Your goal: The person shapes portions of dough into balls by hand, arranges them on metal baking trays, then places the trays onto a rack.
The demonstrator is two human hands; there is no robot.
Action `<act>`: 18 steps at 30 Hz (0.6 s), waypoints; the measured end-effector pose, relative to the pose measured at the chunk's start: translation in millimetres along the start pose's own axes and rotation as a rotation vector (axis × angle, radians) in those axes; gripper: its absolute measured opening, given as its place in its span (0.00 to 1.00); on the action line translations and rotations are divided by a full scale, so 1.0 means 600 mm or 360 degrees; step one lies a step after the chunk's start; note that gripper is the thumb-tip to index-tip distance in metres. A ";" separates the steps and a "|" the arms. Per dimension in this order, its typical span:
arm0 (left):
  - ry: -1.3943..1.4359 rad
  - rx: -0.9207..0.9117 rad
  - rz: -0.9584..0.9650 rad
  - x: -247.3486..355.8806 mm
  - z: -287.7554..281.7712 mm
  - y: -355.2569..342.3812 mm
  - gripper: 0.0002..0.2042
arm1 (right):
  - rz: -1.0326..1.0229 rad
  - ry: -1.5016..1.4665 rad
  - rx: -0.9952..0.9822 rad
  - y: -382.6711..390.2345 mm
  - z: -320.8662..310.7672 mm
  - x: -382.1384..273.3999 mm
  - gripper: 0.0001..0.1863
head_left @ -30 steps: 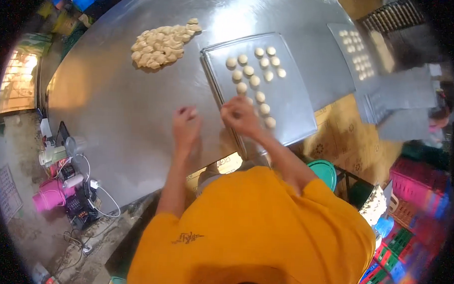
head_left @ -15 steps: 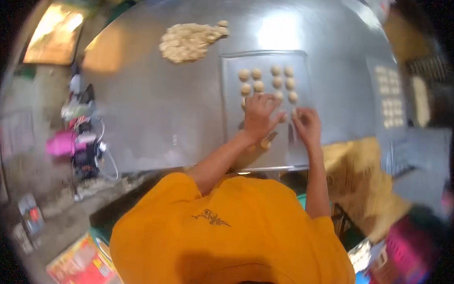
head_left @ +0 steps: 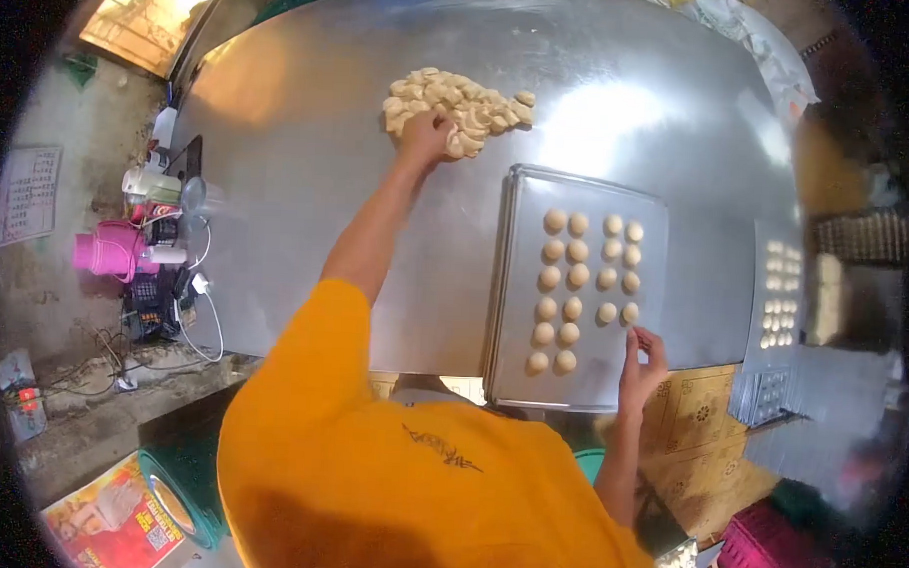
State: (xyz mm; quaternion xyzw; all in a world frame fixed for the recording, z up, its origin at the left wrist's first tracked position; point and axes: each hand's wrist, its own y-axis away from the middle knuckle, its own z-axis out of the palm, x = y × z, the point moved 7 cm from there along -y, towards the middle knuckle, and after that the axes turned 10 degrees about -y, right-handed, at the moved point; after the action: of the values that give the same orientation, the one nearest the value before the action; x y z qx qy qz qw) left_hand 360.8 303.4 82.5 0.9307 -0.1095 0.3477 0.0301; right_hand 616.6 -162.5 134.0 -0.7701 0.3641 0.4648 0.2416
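My left hand [head_left: 426,140] reaches far forward to a heap of cut dough pieces [head_left: 466,102] on the metal table. Its fingers are bent and closed at the heap's near edge, on what looks like a piece of dough; the fingertips are partly hidden. On a metal tray [head_left: 596,384] in front of me, round dough balls stand in two double columns, the left one longer. My right hand [head_left: 645,366] hovers over the tray's right side, just below the lowest ball [head_left: 630,313] of the right column. Its thumb and fingers are apart, with nothing visible between them.
Another tray of dough balls [head_left: 778,330] lies at the right. Along the table's left side are a pink container [head_left: 110,250], a jar and a white cable [head_left: 218,326]. A yellow patterned sheet [head_left: 705,408] and a magenta crate [head_left: 761,550] are at the lower right.
My left hand has left the tray and stretched forward to the dough heap. My right hand stays by the tray, beside a ball now set in the right column. The view has shifted.
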 end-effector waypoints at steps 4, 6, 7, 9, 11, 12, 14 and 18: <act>0.0633 0.0235 -0.0334 -0.100 -0.107 0.145 0.11 | -0.0033 -0.0334 -0.0274 -0.026 0.154 -0.075 0.09; 0.1414 0.0090 -0.0748 -0.167 -0.131 0.251 0.10 | 0.0258 -0.0585 -0.0689 -0.037 0.303 -0.117 0.13; 0.1457 0.0062 -0.0842 -0.196 -0.149 0.292 0.09 | -0.0101 -0.0254 -0.0778 -0.051 0.372 -0.178 0.15; 0.1574 0.0010 -0.1046 -0.235 -0.159 0.358 0.09 | -0.0153 -0.0173 -0.0960 -0.097 0.529 -0.193 0.20; 0.1646 0.0000 -0.1161 -0.252 -0.158 0.408 0.09 | -0.0659 -0.0013 -0.0702 -0.146 0.638 -0.216 0.20; 0.1465 -0.0055 -0.1094 -0.247 -0.150 0.418 0.10 | -0.1061 0.0010 -0.0395 -0.170 0.664 -0.204 0.18; 0.1283 -0.0047 -0.1054 -0.287 -0.164 0.428 0.10 | -0.0987 0.0108 -0.0561 -0.194 0.716 -0.204 0.16; -0.0063 0.0351 -0.0630 -0.383 -0.274 0.404 0.15 | -0.0579 0.0117 -0.0680 -0.130 0.687 -0.230 0.16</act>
State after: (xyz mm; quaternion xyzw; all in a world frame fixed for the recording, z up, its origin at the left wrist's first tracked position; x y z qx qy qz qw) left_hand 32.4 131.0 51.6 0.9384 0.1134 0.3264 -0.0063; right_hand 413.6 224.9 73.7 -0.8726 0.1221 0.4518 0.1397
